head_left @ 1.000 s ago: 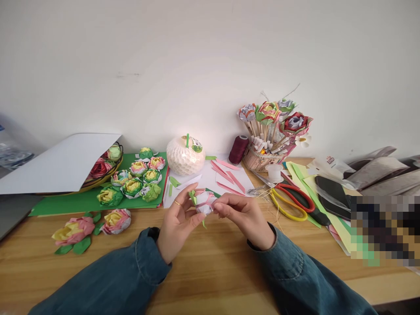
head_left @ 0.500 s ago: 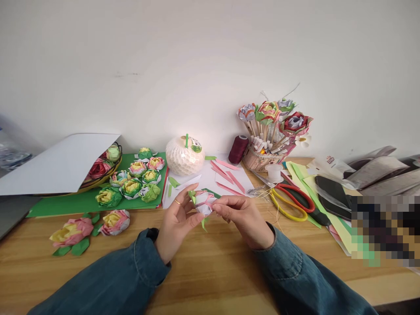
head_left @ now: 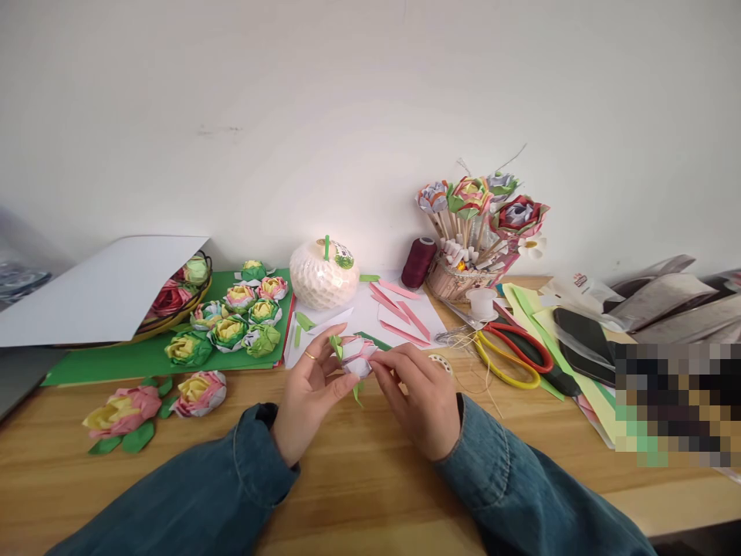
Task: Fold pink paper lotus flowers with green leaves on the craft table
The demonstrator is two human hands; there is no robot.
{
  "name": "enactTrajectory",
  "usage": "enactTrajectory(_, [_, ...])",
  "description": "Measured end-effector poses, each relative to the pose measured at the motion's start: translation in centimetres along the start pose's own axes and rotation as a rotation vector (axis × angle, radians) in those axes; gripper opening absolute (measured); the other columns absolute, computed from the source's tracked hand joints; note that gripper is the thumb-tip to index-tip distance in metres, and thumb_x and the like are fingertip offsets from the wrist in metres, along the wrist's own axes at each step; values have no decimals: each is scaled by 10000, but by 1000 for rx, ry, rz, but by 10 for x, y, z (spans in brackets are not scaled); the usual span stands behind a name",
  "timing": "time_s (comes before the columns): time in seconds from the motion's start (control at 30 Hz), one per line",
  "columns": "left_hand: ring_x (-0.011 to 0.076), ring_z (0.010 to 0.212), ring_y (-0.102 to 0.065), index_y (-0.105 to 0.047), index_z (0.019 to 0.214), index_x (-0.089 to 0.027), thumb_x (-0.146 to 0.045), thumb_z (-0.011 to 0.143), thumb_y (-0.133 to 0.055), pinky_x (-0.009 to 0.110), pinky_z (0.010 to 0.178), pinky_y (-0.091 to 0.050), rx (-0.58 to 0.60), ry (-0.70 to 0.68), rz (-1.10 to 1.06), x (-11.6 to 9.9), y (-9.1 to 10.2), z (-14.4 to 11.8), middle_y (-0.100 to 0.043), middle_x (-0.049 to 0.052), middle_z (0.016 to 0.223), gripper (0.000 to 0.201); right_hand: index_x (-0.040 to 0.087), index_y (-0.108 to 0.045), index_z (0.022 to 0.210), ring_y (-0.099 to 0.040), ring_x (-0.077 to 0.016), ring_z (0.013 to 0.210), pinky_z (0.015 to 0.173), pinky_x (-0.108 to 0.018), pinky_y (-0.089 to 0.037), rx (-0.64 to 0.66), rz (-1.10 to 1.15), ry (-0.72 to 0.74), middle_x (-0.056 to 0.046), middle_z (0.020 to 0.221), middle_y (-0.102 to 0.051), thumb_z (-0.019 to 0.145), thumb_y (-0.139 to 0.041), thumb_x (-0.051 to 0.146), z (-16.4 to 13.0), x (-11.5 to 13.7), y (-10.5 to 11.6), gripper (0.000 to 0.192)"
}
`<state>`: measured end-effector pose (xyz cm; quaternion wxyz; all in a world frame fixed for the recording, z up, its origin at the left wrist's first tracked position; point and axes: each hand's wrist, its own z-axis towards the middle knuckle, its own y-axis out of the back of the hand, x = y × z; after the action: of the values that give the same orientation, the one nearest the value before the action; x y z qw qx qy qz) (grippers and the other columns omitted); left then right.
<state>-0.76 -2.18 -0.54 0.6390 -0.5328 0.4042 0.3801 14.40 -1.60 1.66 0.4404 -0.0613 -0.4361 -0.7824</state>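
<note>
The left hand [head_left: 308, 390], in a blue denim sleeve with a thin gold ring on one finger, pinches a small folded paper flower of white, pink and green [head_left: 354, 357] from its left side, fingers curled around it. The right hand [head_left: 417, 395] meets it from the right, fingertips closed on the flower's pink edge. The flower is held just above the wooden surface [head_left: 359, 479], between the two hands and near the front edge of a white paper sheet [head_left: 370, 315] strewn with pink paper strips [head_left: 399, 313]. To the left, finished paper flowers [head_left: 235, 320] sit on a green sheet [head_left: 116, 359], and two pink and yellow ones [head_left: 153, 400] lie on the bare wood. Behind the hands stand a white netted round ball with a green stem [head_left: 323, 274], a dark red thread spool [head_left: 417, 262] and a basket of paper flowers on sticks [head_left: 478, 232]. Red and yellow handled scissors [head_left: 509, 355] lie to the right
</note>
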Motion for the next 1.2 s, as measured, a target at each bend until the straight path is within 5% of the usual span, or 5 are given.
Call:
enactTrajectory(0.33, [183, 1008, -520, -438, 1162, -233, -200, 696, -668, 279, 834, -449, -25, -11, -12, 2, -1, 0, -533, 58, 1110, 520, 141, -600, 824, -568, -118, 566, 516, -231, -438, -204, -341, 294, -19, 626, -621, 779, -526, 103, 0, -8, -8, 95])
enactTrajectory(0.5, [173, 1002, -527, -462, 1134, -234, -182, 694, -666, 262, 815, -471, -45, -26, -16, 4, -2, 1, -530, 49, 1105, 489, 115, -615, 850, -565, -134, 562, 509, -249, -430, -189, -453, 347, -32, 640, -633, 769, -549, 112, -2, -5, -7, 105])
enactTrajectory(0.73, [160, 989, -542, -499, 1102, -243, -174, 723, -639, 241, 820, -483, -52, -109, 178, 2, -1, -2, -534, 42, 1132, 410, 138, -619, 720, -498, -80, 472, 469, -190, -418, -70, 9, -45, 11, 555, -563, 761, -546, 120, 4, -2, -3, 86])
enactTrajectory(0.93, [185, 1099, -481, -525, 1091, -291, -174, 763, -595, 246, 845, -486, -50, -234, 308, 3, -1, -6, -505, 26, 1190, 355, 148, -611, 698, -482, -88, 507, 505, -214, -410, -84, 77, -101, 2, 587, -547, 764, -535, 153, 5, 1, 1, 101])
enactTrajectory(1.2, [173, 1067, -517, -496, 1140, -286, -164, 784, -561, 226, 844, -478, -38, -248, 234, -1, 0, -6, -524, 38, 1188, 381, 134, -621, 741, -435, -76, 507, 474, -203, -374, 312, 765, -399, 7, 602, -537, 761, -587, 307, 16, -10, 9, 177])
